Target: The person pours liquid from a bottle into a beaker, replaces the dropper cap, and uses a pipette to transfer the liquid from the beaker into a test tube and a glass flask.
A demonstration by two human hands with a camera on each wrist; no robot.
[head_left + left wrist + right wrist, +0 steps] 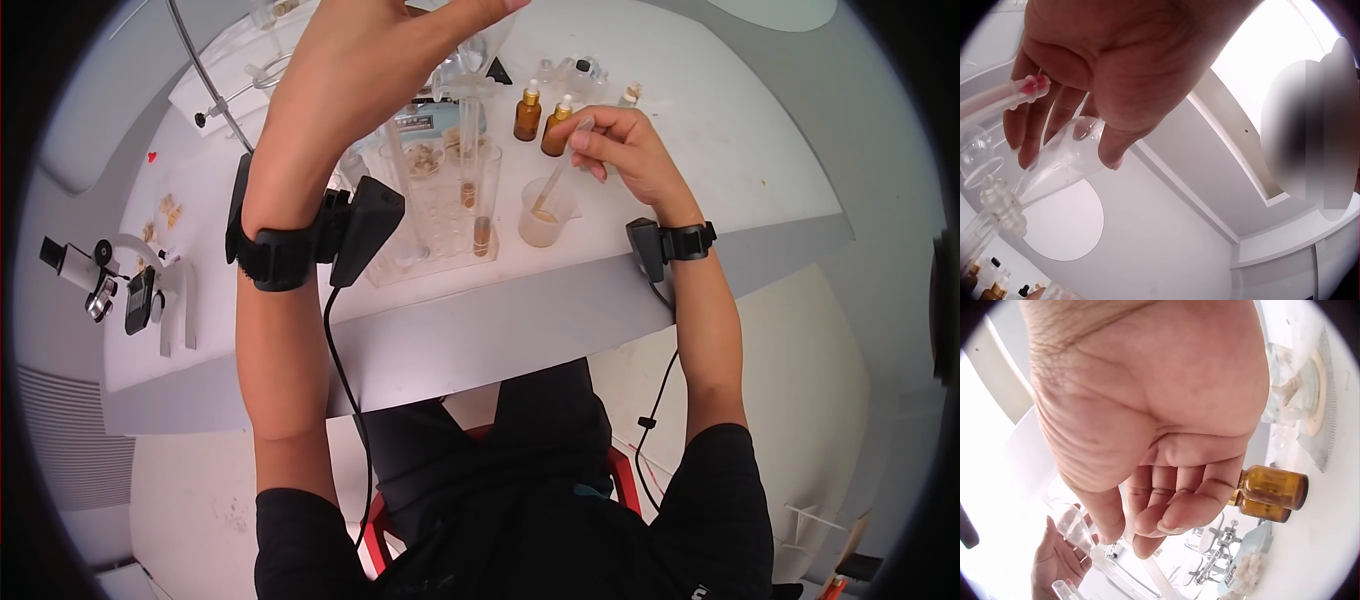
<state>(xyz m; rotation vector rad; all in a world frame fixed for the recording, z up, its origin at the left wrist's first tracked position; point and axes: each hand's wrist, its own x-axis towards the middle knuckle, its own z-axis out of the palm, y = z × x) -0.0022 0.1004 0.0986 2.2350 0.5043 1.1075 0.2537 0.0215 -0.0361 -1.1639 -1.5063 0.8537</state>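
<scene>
At the top of the head view, my left hand is raised above the rack. The left wrist view shows the left hand holding a clear conical glass vessel between thumb and fingers, beside glass joints and a tube with a red end. My right hand pinches the top of a thin translucent stick, whose lower end is inside a plastic beaker with brownish contents. In the right wrist view the right hand has its fingers curled.
Amber dropper bottles stand behind the beaker. The rack bears tubes, some with brown contents. A metal stand rises behind the left arm, and a microscope stands at far left. A grey edge borders the table.
</scene>
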